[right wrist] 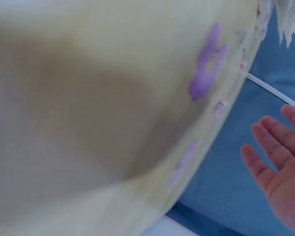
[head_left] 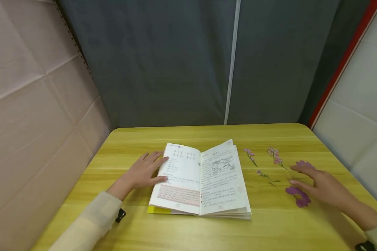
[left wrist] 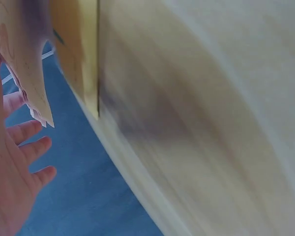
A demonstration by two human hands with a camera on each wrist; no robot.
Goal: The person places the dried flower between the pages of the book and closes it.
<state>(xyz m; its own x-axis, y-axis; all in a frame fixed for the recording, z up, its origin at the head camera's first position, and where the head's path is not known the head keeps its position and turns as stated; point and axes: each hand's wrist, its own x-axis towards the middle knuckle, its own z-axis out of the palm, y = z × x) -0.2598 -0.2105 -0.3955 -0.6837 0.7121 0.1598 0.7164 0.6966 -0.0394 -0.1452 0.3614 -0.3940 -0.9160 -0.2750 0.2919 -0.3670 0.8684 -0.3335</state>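
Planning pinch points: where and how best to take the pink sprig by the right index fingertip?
Probably the bare lower stem of the pink sprig, pinched from above and the right. It lies on the table with its stem end toward the right hand; the blossoms cluster at the far end, so this grip should spare them.

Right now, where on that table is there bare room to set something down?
Bare tabletop shows behind the open book, toward the dark curtain, and in front of the book, between the sleeves. Right of the book is crowded: three flower sprigs, then two purple flowers by the right hand. The left hand borders the left page.
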